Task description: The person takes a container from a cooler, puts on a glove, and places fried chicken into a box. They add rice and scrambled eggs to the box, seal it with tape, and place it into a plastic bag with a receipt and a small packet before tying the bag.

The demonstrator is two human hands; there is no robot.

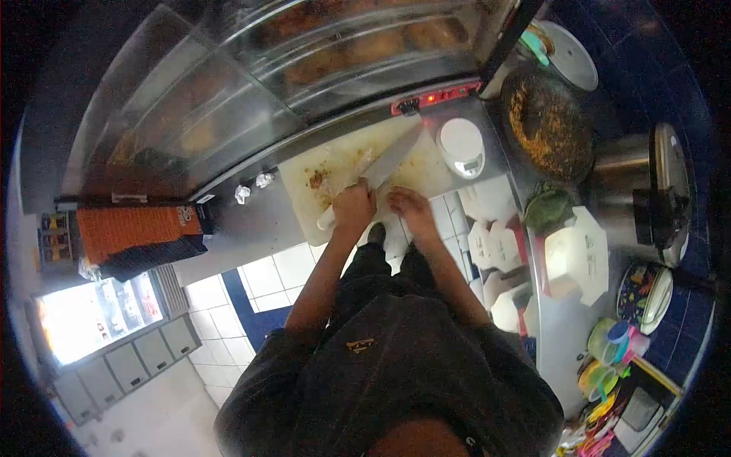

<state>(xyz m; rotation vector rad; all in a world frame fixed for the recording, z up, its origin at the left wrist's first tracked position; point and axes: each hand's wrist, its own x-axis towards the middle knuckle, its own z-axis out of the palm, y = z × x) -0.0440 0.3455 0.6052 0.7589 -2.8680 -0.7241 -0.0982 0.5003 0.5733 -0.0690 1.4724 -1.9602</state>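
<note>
My left hand is closed around a large knife, its white handle end sticking out on the left. The broad blade points away to the upper right, over a pale cutting board. Brown crumbs and scraps lie on the board left of the blade. My right hand is at the board's near edge, right of the knife, with its fingers bent and a little apart. I see nothing held in it.
A white kitchen scale stands right of the board. Beyond it are a wide pan of browned food and a large steel pot. White takeaway boxes sit on the right counter. A glass display cabinet borders the board's far side.
</note>
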